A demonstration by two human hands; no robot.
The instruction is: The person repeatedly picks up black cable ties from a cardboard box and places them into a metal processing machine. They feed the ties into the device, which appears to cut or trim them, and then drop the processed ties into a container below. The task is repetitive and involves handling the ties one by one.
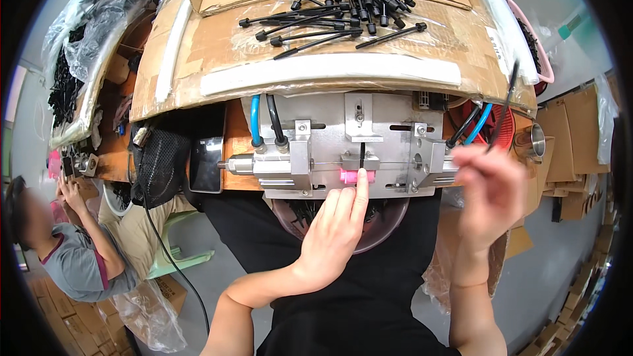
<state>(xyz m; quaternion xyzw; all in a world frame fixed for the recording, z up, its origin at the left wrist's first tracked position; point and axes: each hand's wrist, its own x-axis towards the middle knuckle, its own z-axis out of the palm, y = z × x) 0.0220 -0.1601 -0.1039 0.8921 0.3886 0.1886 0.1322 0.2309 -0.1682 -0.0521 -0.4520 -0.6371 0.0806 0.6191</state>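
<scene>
My left hand (335,229) reaches over the metal fixture (323,117). Its index finger is stretched out, the tip at a pink block (348,176) and the lower end of a short black rod (362,153) seated in the centre holder. The other fingers lie straight beside it, holding nothing visible. My right hand (488,191), smeared by motion, is raised just right of the fixture with its fingertips pinched on a thin black rod (508,102) that points up. Metal clamp blocks with blue and black hoses flank the centre holder.
Many-stemmed black capped rods (356,0) lie heaped on a cardboard tray (264,69) above the fixture. A bowl (386,227) of black parts sits below it. A red basket (504,128) and metal cup (531,142) stand right. At left, a dark phone (207,161) and a co-worker (86,250).
</scene>
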